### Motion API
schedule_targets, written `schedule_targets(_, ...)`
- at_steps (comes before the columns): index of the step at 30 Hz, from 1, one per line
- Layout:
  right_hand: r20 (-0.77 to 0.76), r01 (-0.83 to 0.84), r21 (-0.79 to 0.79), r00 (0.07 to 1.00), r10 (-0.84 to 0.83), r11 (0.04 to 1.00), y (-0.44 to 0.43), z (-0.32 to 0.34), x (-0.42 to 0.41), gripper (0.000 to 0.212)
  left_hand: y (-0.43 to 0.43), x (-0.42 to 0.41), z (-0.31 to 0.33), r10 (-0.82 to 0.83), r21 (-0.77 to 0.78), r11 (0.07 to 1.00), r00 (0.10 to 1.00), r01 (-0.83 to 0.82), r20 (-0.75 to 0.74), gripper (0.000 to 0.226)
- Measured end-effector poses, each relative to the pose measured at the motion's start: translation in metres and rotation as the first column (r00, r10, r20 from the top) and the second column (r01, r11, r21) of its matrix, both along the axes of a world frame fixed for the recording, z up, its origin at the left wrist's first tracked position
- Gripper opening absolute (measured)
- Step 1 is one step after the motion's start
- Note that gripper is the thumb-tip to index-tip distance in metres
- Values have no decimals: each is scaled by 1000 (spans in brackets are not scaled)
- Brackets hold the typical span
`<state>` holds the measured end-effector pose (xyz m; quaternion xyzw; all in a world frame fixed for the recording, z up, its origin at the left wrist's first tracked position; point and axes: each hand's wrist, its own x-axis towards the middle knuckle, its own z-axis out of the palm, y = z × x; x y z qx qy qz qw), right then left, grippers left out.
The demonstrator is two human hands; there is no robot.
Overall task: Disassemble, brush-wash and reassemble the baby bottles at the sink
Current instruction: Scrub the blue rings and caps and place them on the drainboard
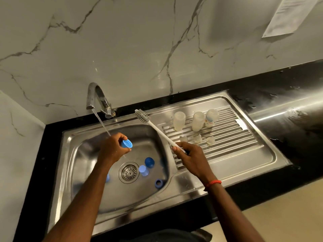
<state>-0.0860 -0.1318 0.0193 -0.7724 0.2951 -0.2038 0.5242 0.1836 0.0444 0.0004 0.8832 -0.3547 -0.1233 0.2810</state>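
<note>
My left forearm hides most of one blue piece (107,177) left of the drain. A bluish shape by the basin's right wall may be only a reflection; I cannot tell. The sheet of paper (288,14) on the wall is cut off by the frame, and its print is too small to read. The label on the rightmost bottle is also illegible. Three clear bottles (198,121) stand on the drainboard (244,154), with three clear teats (198,138) in front of them. In the sink (83,154) lie two blue caps (149,162) and one blue ring (158,183). Of my hands, the left hand (113,147) pinches a third blue cap (126,143) under the running tap (97,96). The right hand (190,154) grips the bottle brush (160,132) by its handle.
</note>
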Motion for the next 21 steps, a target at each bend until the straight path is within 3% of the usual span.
schedule_targets(6,18,57,-8,998,-57,998,-2,4,-15,19,-25,-30,15,-127,-61,991,990,123,-68,56)
schedule_targets(10,12,97,-24,995,-97,995,-9,2,-29,22,-42,-48,20,-243,-63,970,947,235,-212,69)
schedule_targets(15,34,176,-24,984,-175,984,-19,9,-47,20,-44,-47,13,-370,271,875,915,402,-162,57)
schedule_targets(18,34,221,-7,975,-220,975,-22,13,-56,20,-54,-51,17,-402,263,868,907,422,-130,52)
schedule_targets(21,48,255,4,966,-255,967,-26,16,-64,17,-77,-68,27,-475,143,865,877,481,-79,50)
